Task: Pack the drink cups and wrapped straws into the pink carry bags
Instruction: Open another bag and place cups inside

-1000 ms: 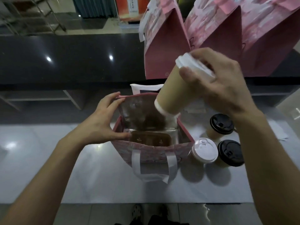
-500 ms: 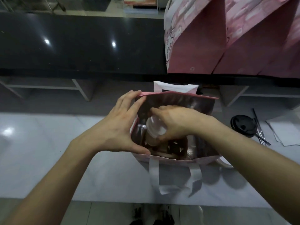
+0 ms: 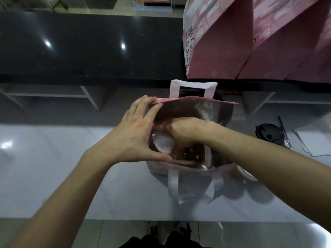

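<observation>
Open pink carry bag [image 3: 180, 169]: centre frame on worktop [image 3: 53, 176]; holds white-lidded cup [image 3: 163, 143] at its left side.
Right hand [image 3: 180, 129]: inside bag, fingers curled over cup; lower than 0.5 s ago.
Left hand [image 3: 132, 138]: pinching bag's left rim, spreading it; unchanged.
Black-lidded cup [image 3: 268, 134]: right, outside bag.
Closed pink bags [image 3: 250, 42]: upper right.

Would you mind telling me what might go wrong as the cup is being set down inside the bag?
The white-lidded cup sits hard against the bag's left wall, under the left hand; it may settle tilted and leak. The right hand fills the narrow opening, so pulling out might drag the cup or the bag. The right forearm passes just over another white-lidded cup beside the bag and might knock it.
</observation>
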`<state>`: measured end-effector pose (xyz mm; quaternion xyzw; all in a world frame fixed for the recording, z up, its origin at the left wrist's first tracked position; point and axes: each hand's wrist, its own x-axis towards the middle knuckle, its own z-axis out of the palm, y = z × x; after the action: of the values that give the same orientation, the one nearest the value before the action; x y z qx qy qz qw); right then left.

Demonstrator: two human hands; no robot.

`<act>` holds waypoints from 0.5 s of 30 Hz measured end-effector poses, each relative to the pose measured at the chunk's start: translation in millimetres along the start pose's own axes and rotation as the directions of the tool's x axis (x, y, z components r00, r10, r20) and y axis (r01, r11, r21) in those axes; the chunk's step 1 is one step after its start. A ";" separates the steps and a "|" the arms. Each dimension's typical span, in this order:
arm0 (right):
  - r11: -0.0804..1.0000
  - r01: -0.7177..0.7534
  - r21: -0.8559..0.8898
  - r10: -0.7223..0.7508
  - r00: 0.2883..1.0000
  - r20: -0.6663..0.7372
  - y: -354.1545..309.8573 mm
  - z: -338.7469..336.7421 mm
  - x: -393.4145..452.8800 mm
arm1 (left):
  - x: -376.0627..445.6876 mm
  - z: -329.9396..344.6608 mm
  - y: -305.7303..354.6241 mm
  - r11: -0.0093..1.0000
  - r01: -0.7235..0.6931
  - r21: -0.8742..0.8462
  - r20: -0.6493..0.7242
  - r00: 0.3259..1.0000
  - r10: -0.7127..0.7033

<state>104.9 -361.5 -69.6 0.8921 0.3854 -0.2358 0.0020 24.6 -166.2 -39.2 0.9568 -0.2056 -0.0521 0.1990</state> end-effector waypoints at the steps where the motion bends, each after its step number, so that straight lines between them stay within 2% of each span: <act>1: 1.000 -0.024 0.014 0.024 1.000 -0.016 -0.4 -2.3 -5.3 | 1.2 -2.2 0.5 1.000 0.011 0.003 -0.011 1.000 -0.011; 5: 0.982 -0.087 0.168 0.104 0.990 -0.099 6.5 -21.3 -46.6 | 10.4 -16.0 9.7 0.999 -0.050 -0.016 -0.161 0.986 0.047; 8: 0.952 -0.093 0.291 0.187 0.930 -0.315 20.3 -35.8 -98.7 | 25.0 -21.6 30.0 0.990 -0.144 0.003 -0.226 0.964 0.141; 10: 0.890 -0.073 0.450 0.311 0.820 -0.481 28.9 -34.4 -137.8 | 37.4 -20.8 47.4 0.980 -0.197 0.029 -0.222 0.955 0.199; 12: 0.835 -0.030 0.550 0.430 0.660 -0.616 39.3 -22.6 -172.6 | 51.2 -17.8 64.9 0.966 -0.240 0.097 -0.199 0.946 0.255; 14: 0.791 -0.114 0.602 0.559 0.536 -0.633 52.3 -1.7 -196.2 | 64.7 -13.1 81.3 0.951 -0.277 0.139 -0.124 0.948 0.295; 15: 0.763 -0.197 0.616 0.617 0.506 -0.603 59.0 9.2 -204.1 | 71.3 -9.6 88.7 0.942 -0.296 0.156 -0.073 0.948 0.310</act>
<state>21.0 -544.8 -2.1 0.9400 0.0467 0.0965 -0.3240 58.1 -266.4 4.0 0.9269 -0.3437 0.0402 0.1451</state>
